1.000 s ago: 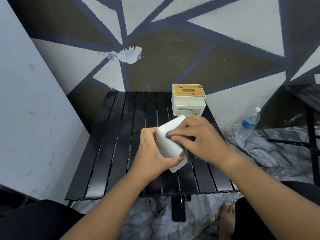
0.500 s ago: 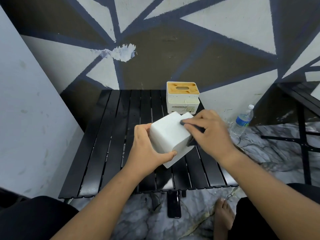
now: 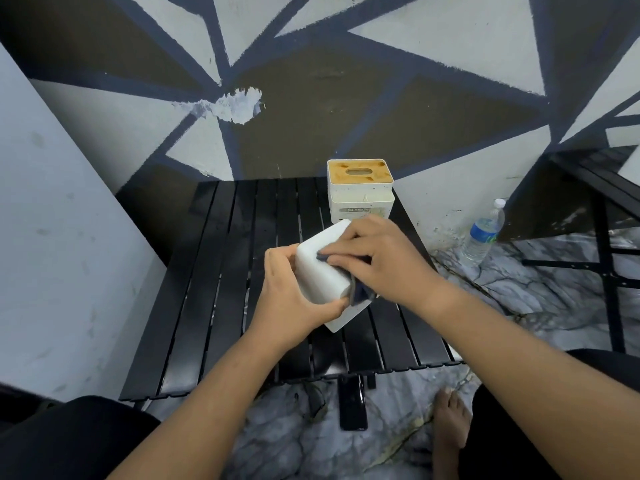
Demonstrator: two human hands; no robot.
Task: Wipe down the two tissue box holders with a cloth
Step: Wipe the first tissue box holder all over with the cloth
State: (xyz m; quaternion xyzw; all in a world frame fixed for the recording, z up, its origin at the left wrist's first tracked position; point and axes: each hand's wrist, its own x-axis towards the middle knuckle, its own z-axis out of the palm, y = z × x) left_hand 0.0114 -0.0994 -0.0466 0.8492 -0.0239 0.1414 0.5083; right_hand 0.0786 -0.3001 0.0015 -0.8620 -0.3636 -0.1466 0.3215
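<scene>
Left hand [image 3: 290,294] grips raised white holder [image 3: 320,277]; right hand [image 3: 384,259] holds cloth [image 3: 360,293] against its edge.

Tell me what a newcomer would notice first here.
Over the black slatted table, the left hand grips a tilted white tissue box holder while the right hand holds a dark cloth against it. Behind them, at the table's far edge, stands a second holder with a wooden top. A water bottle stands on the floor to the right.

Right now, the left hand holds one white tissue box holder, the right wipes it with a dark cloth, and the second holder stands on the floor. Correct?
No: the head view shows the second holder on the black slatted table.
</scene>
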